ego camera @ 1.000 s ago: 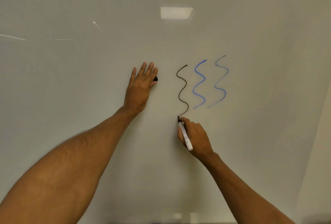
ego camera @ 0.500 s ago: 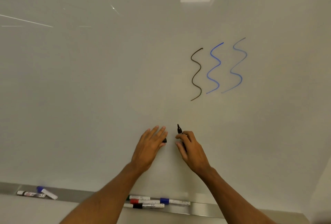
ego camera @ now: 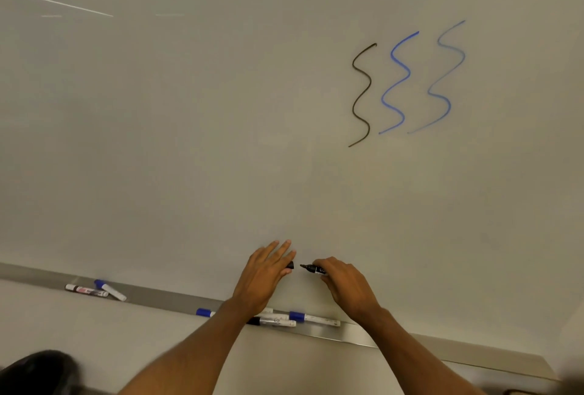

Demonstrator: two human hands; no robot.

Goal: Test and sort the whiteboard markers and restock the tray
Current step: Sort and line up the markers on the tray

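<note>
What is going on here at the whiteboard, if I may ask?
A person is testing markers on the whiteboard. The right hand holds an uncapped black marker, its tip pointing at the left hand, which pinches the cap; the two are close but not joined. A black squiggle and two blue squiggles are on the board. Other markers lie in the tray below.
</note>
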